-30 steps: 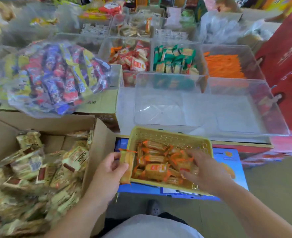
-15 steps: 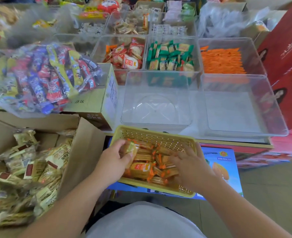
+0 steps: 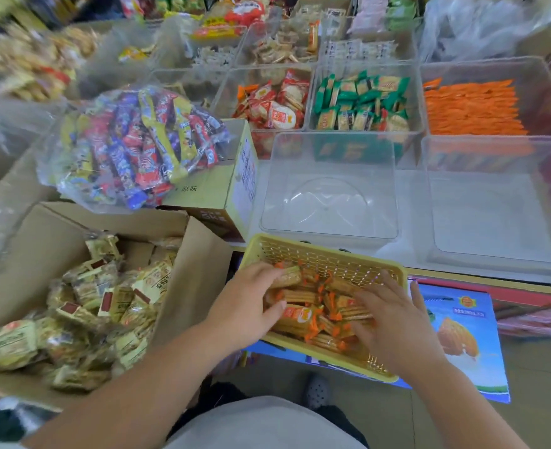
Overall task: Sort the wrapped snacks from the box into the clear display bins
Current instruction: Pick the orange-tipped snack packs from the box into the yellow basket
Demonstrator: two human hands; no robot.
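Note:
A yellow mesh basket [image 3: 326, 251] in front of me holds several orange-wrapped snacks [image 3: 300, 319]. My left hand [image 3: 245, 309] reaches in from the basket's left side and grips one orange-wrapped snack [image 3: 287, 277] between thumb and fingers. My right hand [image 3: 394, 322] lies over the right half of the pile, its fingers spread on the wrappers. To the left, an open cardboard box [image 3: 83, 222] is full of gold-wrapped snacks [image 3: 105, 303]. Two clear bins, one [image 3: 329, 205] straight behind the basket and one [image 3: 494, 215] to its right, hold nothing.
Farther bins hold red-orange packs [image 3: 277, 105], green packs [image 3: 361, 102] and orange sticks [image 3: 471, 108]. A clear bag of colourful bars [image 3: 131, 144] lies on a small carton [image 3: 219, 189]. The basket rests on a blue printed box [image 3: 462, 335]. A red box edge shows at the far right.
My left hand moved from the basket's left rim into the basket with a snack in it. My right hand shifted deeper across the pile. My view moved closer and lower.

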